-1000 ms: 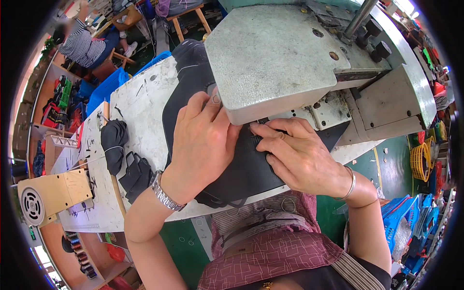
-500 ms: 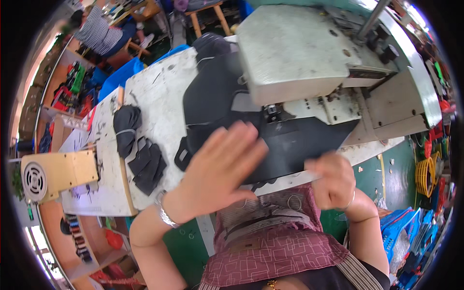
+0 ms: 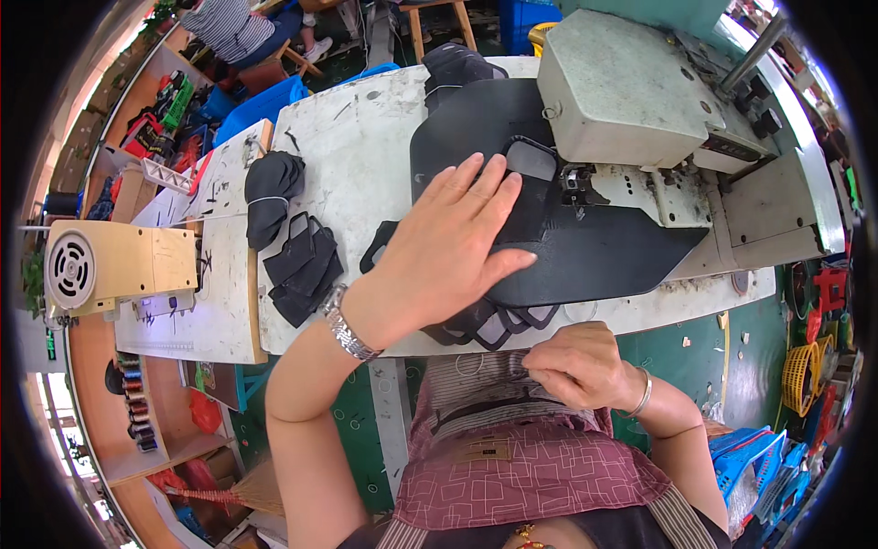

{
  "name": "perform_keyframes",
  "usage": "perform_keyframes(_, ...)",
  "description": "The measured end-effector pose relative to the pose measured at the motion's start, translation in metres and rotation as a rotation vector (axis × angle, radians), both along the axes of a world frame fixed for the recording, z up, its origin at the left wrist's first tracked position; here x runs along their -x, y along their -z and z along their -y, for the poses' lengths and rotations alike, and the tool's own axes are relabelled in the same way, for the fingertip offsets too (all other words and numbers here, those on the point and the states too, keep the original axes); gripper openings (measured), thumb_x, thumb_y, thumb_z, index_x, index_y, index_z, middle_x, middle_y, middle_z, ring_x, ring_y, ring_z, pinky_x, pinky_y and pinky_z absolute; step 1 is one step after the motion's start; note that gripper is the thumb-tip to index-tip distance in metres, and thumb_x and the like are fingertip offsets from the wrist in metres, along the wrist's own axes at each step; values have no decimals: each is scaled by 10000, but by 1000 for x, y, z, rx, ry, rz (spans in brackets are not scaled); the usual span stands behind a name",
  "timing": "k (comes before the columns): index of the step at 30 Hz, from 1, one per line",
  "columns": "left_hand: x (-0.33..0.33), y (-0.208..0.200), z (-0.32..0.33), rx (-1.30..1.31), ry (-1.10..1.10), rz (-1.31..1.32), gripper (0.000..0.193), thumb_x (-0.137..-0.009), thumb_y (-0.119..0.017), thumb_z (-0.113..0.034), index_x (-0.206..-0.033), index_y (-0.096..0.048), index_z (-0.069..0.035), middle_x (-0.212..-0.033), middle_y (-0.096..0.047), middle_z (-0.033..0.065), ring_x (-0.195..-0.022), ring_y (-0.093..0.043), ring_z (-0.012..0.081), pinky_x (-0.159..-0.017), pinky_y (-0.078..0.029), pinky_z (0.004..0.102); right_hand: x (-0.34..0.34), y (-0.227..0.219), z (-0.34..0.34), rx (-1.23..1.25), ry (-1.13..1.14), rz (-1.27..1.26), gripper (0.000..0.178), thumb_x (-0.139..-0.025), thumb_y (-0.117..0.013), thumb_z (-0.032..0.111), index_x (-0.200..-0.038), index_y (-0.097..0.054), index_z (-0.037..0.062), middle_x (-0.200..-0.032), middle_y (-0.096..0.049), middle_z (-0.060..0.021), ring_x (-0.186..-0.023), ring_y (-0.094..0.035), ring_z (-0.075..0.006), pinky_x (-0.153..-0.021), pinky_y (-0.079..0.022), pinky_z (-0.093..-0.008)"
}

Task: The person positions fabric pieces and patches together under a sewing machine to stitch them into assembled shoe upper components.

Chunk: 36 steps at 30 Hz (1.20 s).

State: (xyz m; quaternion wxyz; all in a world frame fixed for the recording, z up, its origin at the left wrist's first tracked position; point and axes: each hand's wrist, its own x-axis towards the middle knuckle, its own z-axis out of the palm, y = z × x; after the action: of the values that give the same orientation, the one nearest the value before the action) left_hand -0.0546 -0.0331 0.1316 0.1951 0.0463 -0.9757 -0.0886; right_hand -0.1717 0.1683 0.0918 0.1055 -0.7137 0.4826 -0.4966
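Note:
My left hand [image 3: 455, 233] lies flat with its fingers stretched out over a black fabric piece [image 3: 523, 220] that bears a grey patch [image 3: 532, 163]. This piece sits beside the presser foot [image 3: 578, 188] of a pale grey sewing machine [image 3: 631, 87]. Beneath it a smooth black sheet [image 3: 622, 252] spreads over the table. My right hand [image 3: 581, 364] is closed, held off the table's front edge above my lap; what its curled fingers hold, if anything, is hidden. More black pieces with loops [image 3: 494, 329] hang at the front edge, between the hands.
Two piles of black pieces, a tied bundle [image 3: 273, 197] and a loose stack [image 3: 304, 265], lie left on the white table [image 3: 352, 151]. Another dark bundle [image 3: 457, 69] rests at the back. A cream machine part [image 3: 146, 261] stands far left; blue bins [image 3: 261, 108] are behind.
My left hand has settled flatter on the black piece, out of its blur. My right hand has dropped from the sheet's right corner toward my lap. The whole view has shifted.

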Motion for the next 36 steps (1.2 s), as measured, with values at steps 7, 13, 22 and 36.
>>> perform_keyframes(7, -28, -1, 15, 11, -54, 15, 810, -813, -718, -454, -1408, -423, 8, -1461, -419, 240, -1365, -384, 410, -1124, -314, 492, 3, 8, -11, -110, 23, 50, 153, -773, -721, 14, -913, -664, 35, -739, -674, -103, -611, -658, -250, -530, -502, -331)
perform_keyframes(13, -93, 11, -47, -916, -249, -240, 456, -978, -561, -153, -1385, -445, 17, -1353, -547, 202, -1204, -578, 326, -1024, -455, 458, -8, 12, -5, -443, -1, 331, 168, -888, -668, 99, -1038, -674, 25, -819, -694, -83, -633, -656, -169, -581, -508, -290)
perform_keyframes(22, -86, 15, -76, -2044, -68, -791, 346, -1009, -491, -80, -1341, -473, 15, -1304, -574, 191, -1134, -620, 278, -942, -533, 403, -42, -6, 26, -642, -128, 762, 185, -940, -640, 126, -1069, -648, -6, -820, -671, -47, -660, -587, -64, -587, -473, -240)
perform_keyframes(36, -193, 131, 61, 278, -895, -30, 522, -900, -663, -229, -1367, -518, -44, -1511, -354, 221, -1396, -345, 366, -1118, -303, 455, 6, 124, -88, -938, 143, 65, 175, -944, -595, 192, -872, -600, 33, -693, -593, -63, -600, -584, -183, -541, -476, -339)
